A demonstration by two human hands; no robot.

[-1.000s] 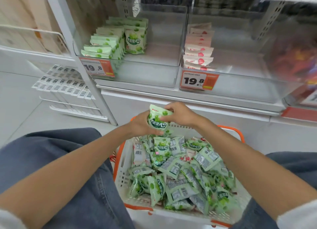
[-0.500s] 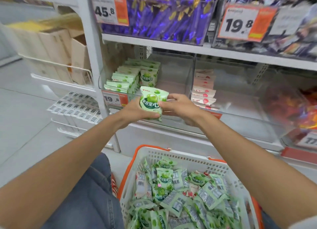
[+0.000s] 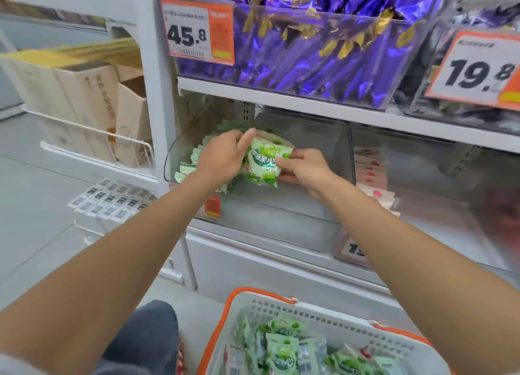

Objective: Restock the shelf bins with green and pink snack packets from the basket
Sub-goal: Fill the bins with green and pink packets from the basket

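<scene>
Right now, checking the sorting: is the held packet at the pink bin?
No: left hand and right hand hold the green packet at the green-stocked bin, left of the pink packets.

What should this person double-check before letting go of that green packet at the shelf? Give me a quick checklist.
1. Grip: the left hand and right hand both hold the green packet: ok.
2. Correct bin: the packet is in the clear bin that holds the green row; the pink packets sit in the next bin: ok.
3. Room: bare bin floor shows to the right of the row: ok.
4. Lined up with the row: the left hand hides most of it: cannot tell.
5. More stock: the basket holds more green packets: ok.
</scene>
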